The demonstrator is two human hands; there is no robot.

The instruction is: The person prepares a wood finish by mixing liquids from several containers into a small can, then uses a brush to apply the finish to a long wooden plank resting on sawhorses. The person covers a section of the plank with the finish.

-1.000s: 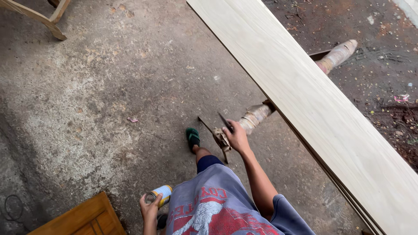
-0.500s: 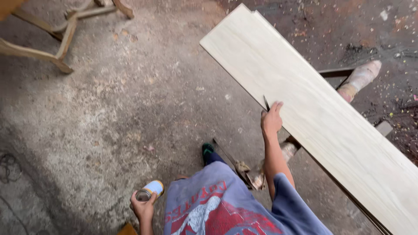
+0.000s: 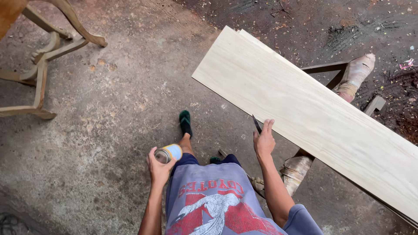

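From the head view, your left hand (image 3: 159, 167) was closed around a small can (image 3: 169, 153), held at your hip. Your right hand (image 3: 264, 140) pinched a thin dark blade (image 3: 257, 124) against the near edge of the pale board (image 3: 313, 113), which lay bare across the trestle (image 3: 335, 72); no coating looked applied yet. Open concrete floor (image 3: 109, 113) spread left, a chair frame (image 3: 48, 48) well apart.

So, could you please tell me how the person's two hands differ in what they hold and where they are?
The left hand wraps around a small round can, while the right hand pinches a thin dark blade. The left hand hangs over the concrete floor; the right hand is at the edge of the pale wooden board. Both are bare.
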